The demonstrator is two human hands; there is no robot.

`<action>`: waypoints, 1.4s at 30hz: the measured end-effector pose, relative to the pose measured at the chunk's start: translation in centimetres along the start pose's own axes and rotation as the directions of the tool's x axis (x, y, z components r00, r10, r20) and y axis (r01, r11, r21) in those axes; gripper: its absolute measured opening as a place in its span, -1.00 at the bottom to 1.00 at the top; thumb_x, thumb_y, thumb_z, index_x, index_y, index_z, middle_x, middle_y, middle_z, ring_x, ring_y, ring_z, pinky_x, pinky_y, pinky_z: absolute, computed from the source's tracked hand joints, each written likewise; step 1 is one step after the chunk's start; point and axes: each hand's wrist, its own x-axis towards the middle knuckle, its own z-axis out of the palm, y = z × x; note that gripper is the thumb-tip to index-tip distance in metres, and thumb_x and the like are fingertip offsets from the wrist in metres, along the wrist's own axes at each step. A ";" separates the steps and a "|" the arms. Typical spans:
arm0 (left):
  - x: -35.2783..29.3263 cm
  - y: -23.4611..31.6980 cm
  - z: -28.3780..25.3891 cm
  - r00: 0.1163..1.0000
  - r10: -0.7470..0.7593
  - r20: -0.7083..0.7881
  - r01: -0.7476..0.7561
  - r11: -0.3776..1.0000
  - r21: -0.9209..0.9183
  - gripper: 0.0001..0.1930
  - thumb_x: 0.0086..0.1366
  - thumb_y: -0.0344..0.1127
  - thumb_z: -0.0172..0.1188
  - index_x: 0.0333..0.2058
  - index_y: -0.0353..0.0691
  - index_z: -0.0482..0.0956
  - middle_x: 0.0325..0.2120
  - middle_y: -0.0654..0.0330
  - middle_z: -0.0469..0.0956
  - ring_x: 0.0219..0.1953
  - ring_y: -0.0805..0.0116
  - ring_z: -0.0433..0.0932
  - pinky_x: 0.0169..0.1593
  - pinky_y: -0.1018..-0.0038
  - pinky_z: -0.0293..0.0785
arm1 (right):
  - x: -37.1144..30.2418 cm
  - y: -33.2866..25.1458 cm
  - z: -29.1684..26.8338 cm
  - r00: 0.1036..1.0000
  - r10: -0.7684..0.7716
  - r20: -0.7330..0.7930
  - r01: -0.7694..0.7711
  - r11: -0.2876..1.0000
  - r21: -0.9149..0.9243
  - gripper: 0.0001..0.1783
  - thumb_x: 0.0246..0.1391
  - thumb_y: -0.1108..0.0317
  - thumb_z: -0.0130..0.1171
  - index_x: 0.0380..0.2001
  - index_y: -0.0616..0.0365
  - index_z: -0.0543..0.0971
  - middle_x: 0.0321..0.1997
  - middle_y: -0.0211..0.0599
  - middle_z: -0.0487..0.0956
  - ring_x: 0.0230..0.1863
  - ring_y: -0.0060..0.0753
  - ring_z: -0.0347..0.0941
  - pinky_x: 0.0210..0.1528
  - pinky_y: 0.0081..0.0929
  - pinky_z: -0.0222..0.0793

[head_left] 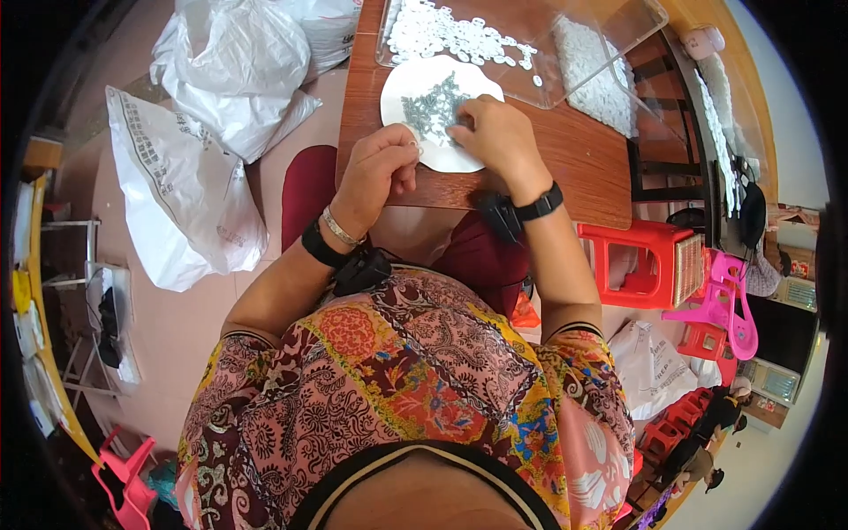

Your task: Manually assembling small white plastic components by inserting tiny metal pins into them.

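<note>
A white, wavy-edged plate (450, 161) lies on the brown wooden table (565, 163) before me. Spread over its middle is a pile of small dark grey and whitish pieces (426, 108), too small to name. My left hand (382, 168) is at the plate's near left edge, thumb and forefinger pinched on a tiny whitish piece. Over the pile's right side reaches my right hand (502, 140), its thumb and fingers a little apart and slightly blurred. Beyond the plate, a clear plastic tray (570, 94) contains many white, ring-like pieces (450, 35).
White sacks (234, 71) stand left of the table, and another printed sack (190, 194) lies nearer. A red plastic stool (609, 265) is close on the right, with a pink stool (729, 305) beyond. Other people (702, 442) sit at the far lower right.
</note>
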 end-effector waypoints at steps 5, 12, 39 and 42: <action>0.0 -0.2 -0.5 1.000 -0.005 -0.023 0.005 1.000 -0.008 -0.84 0.22 -0.32 -0.01 -0.52 -0.20 0.40 -0.69 0.37 0.33 -0.64 0.59 0.36 -0.56 0.67 0.21 | 1.3 0.0 1.2 0.999 -0.019 0.043 0.022 0.997 -0.078 -0.83 -0.08 0.28 0.15 -0.42 0.10 0.59 -0.38 -0.16 0.55 -0.34 -0.07 0.49 -0.30 -0.26 0.39; 0.2 -0.6 -0.8 0.999 0.002 -0.046 -0.004 0.999 -0.045 -0.86 0.18 -0.33 0.02 -0.54 -0.19 0.42 -0.69 0.39 0.36 -0.67 0.64 0.36 -0.61 0.72 0.17 | 0.7 0.6 1.0 0.999 0.036 0.036 -0.038 0.998 0.049 -0.85 -0.08 0.29 0.15 -0.43 0.10 0.59 -0.39 -0.18 0.57 -0.35 -0.07 0.49 -0.30 -0.24 0.38; 0.2 -0.3 0.2 0.998 -0.004 -0.057 0.006 0.999 0.035 -0.85 0.20 -0.32 0.05 -0.52 -0.21 0.45 -0.71 0.40 0.37 -0.66 0.69 0.31 -0.59 0.73 0.15 | -0.2 3.0 1.0 0.974 0.189 0.127 -0.221 0.654 0.723 -0.90 0.05 0.50 0.14 -0.34 0.29 0.54 -0.45 -0.50 0.52 -0.44 -0.74 0.36 -0.38 -0.75 0.29; 0.2 -0.3 0.2 0.999 0.005 -0.036 -0.004 0.999 0.037 -0.85 0.21 -0.32 0.05 -0.52 -0.21 0.44 -0.71 0.40 0.36 -0.66 0.70 0.30 -0.58 0.72 0.15 | -0.5 2.7 0.6 0.967 0.192 0.170 -0.249 0.545 0.801 -0.89 0.07 0.52 0.12 -0.30 0.28 0.54 -0.41 -0.50 0.53 -0.42 -0.73 0.37 -0.35 -0.76 0.30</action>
